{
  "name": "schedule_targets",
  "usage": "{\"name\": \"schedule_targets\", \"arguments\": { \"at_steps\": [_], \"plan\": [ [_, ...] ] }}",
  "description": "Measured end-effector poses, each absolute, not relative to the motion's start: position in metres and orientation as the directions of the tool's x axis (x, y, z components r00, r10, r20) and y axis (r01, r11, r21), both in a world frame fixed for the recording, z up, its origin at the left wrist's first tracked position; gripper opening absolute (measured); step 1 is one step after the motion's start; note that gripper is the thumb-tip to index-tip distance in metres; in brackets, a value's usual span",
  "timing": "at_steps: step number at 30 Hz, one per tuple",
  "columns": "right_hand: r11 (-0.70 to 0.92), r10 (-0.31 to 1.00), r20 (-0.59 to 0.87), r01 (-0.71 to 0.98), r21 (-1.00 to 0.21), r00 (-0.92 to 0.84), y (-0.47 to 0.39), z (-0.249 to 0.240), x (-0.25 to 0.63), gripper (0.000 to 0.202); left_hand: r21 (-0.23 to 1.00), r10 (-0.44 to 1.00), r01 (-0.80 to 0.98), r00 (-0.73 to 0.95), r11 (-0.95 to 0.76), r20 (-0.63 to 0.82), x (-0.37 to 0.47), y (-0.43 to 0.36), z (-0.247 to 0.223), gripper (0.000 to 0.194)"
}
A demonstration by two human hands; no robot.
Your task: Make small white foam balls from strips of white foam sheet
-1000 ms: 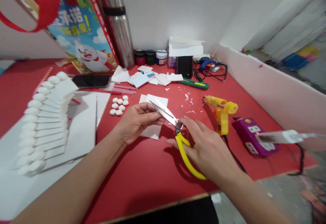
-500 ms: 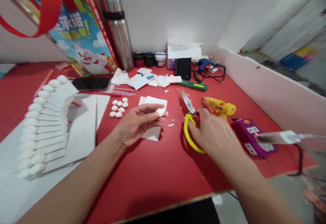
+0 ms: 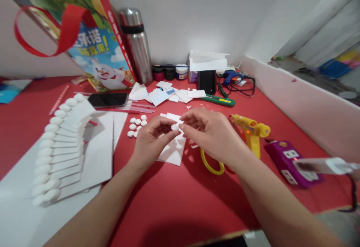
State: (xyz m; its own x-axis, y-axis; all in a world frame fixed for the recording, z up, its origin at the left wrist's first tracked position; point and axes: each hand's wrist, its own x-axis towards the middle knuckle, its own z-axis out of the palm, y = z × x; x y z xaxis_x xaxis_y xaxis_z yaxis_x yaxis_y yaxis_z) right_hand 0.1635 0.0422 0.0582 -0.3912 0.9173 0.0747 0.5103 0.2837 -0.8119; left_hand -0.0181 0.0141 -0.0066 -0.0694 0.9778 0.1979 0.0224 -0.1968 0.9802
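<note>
Near the middle of the red table, my left hand (image 3: 153, 138) pinches a small white disc (image 3: 174, 127) between thumb and fingertips. My right hand (image 3: 206, 130) meets it from the right, its thumb and fingers closed at the disc's edge. Below both hands lie white paper pieces (image 3: 173, 153). Scissors with yellow handles (image 3: 212, 166) rest on the table under my right hand, their blades hidden. Left of my left hand sits a group of white discs (image 3: 133, 127), partly covered by it.
At left, a curved row of white discs on card strips (image 3: 66, 138) stands on a white board (image 3: 17, 190). A yellow glue gun (image 3: 253, 130) and purple box (image 3: 292, 162) are right; a phone (image 3: 107, 99), flask (image 3: 137, 48) and green cutter (image 3: 219, 100) lie behind.
My right hand has let go of the scissors and moved left to the disc in my left hand. The scissors now lie on the table. The camera view has shifted.
</note>
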Motion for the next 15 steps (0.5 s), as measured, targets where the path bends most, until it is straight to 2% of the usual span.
{"name": "schedule_targets", "arguments": {
  "at_steps": [3, 7, 10, 13, 15],
  "plan": [
    [0.071, 0.909, -0.05, 0.273, -0.959, -0.415, 0.055, 0.03, 0.155, 0.024, 0.903, 0.927, 0.253, -0.051, -0.348, 0.371, -0.021, 0.015, -0.008, 0.014],
    [-0.105, 0.896, -0.133, 0.089, -0.99, -0.423, 0.058, 0.012, 0.149, 0.024, 0.821, 0.896, 0.403, -0.007, -0.404, 0.444, -0.022, 0.016, -0.009, 0.015],
    [-0.21, 0.886, -0.196, 0.013, -0.978, -0.421, 0.059, 0.01, 0.15, 0.021, 0.854, 0.915, 0.367, -0.014, -0.37, 0.403, -0.022, 0.017, -0.009, 0.022],
    [-0.322, 0.856, -0.24, -0.109, -0.94, -0.459, 0.063, 0.005, 0.154, 0.023, 0.942, 0.955, 0.206, -0.074, -0.266, 0.286, -0.023, 0.017, -0.01, 0.028],
    [-0.374, 0.837, -0.253, -0.172, -0.911, -0.485, 0.066, 0.002, 0.156, 0.024, 0.972, 0.973, 0.119, -0.093, -0.202, 0.214, -0.024, 0.017, -0.01, 0.024]
  ]
}}
